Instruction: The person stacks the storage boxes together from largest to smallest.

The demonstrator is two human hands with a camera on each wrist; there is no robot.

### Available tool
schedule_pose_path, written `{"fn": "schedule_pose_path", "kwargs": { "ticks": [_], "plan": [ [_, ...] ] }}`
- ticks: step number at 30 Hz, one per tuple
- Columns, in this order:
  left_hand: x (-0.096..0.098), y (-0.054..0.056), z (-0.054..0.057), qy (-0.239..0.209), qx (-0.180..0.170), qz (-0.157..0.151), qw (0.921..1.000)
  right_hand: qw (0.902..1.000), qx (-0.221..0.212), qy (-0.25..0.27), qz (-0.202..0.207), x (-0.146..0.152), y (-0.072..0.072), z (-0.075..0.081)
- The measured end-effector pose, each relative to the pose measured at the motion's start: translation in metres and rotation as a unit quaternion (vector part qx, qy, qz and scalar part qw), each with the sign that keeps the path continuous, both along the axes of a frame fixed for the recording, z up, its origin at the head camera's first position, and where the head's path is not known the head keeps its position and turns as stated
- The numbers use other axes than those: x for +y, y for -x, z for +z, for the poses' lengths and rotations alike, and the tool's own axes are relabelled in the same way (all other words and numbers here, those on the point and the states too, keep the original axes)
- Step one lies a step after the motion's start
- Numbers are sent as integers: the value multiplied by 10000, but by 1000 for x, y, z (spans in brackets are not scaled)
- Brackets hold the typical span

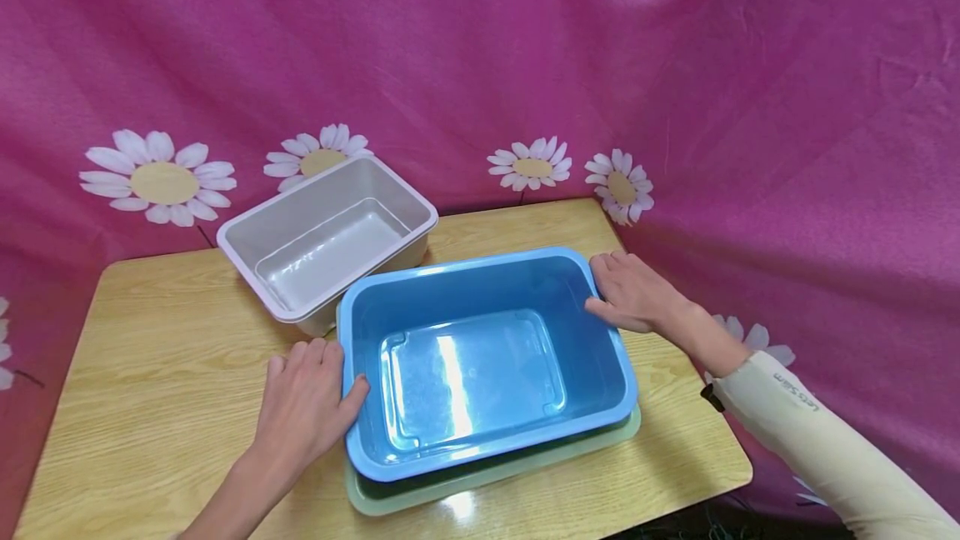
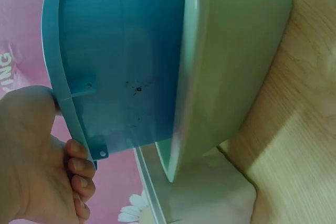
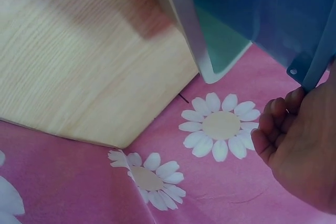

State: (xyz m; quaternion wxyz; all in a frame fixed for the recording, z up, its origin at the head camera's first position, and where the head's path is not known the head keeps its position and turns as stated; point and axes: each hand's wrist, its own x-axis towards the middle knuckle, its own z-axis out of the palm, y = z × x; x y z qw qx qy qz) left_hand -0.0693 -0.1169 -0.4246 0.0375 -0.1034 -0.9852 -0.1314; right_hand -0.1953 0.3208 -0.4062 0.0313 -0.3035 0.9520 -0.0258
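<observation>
A blue plastic basin (image 1: pixel 480 290) is held level between both hands. My left hand (image 1: pixel 303 407) grips its left rim, thumb over the inside and fingers curled under the lip. At the opposite short side my right hand (image 1: pixel 633 294) holds the rim in the same way. Below it stands a pale green basin (image 2: pixel 231 61), and the blue one sits partly down inside it, its upper walls showing above the green rim in both wrist views. Nothing lies in the blue basin.
A grey-beige basin (image 1: pixel 330 240) stands at the back left, close against the blue one's corner. All of them are on a wooden table (image 1: pixel 165 373) with rounded corners. A pink cloth (image 1: pixel 450 48) with daisies hangs behind and to the right.
</observation>
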Motion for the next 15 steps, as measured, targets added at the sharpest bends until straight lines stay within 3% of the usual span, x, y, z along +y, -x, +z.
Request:
{"fn": "schedule_pose_path", "kwargs": {
  "ticks": [15],
  "plan": [
    [-6,4,-11,39,5,-39,10000,10000,28,10,59,-4,4,-12]
  ]
}}
